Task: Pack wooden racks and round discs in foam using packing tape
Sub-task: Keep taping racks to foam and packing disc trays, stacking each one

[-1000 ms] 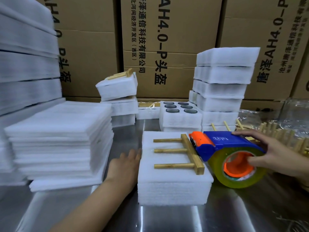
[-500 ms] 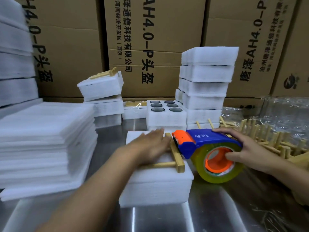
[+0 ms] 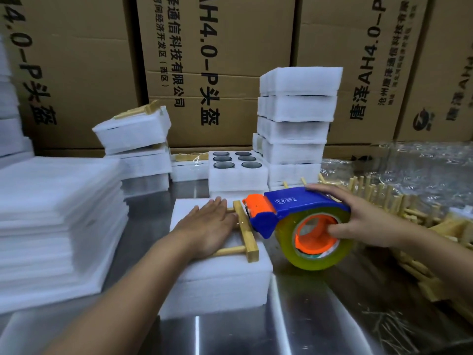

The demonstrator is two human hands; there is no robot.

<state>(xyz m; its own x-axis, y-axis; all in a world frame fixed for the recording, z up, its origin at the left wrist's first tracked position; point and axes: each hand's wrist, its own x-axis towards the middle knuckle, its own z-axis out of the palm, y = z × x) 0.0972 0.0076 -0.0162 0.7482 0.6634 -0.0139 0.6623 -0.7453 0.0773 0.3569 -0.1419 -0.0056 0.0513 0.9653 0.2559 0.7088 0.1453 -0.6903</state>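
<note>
1. On top of the foam block (image 3: 220,285): wooden rack (image 3: 246,230), not yet taped.
2. Pressed down by left hand (image 3: 207,226), fingers flat and straight.
3. At the block's right edge: tape dispenser (image 3: 302,208), gripped by right hand (image 3: 368,224).
4. Behind the block: wrapped packs (image 3: 294,124), likely done, and discs (image 3: 235,160); to its right, loose racks (image 3: 384,201) left to pack.

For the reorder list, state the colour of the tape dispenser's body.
The tape dispenser is blue with an orange front end; head view shows it.

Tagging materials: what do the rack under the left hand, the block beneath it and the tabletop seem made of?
Pale pronged rack: bare wood, matte, light grain. White block: matte foam, fuzzy layered sides. Grey tabletop: likely polished steel, mirror-like reflections.
</note>
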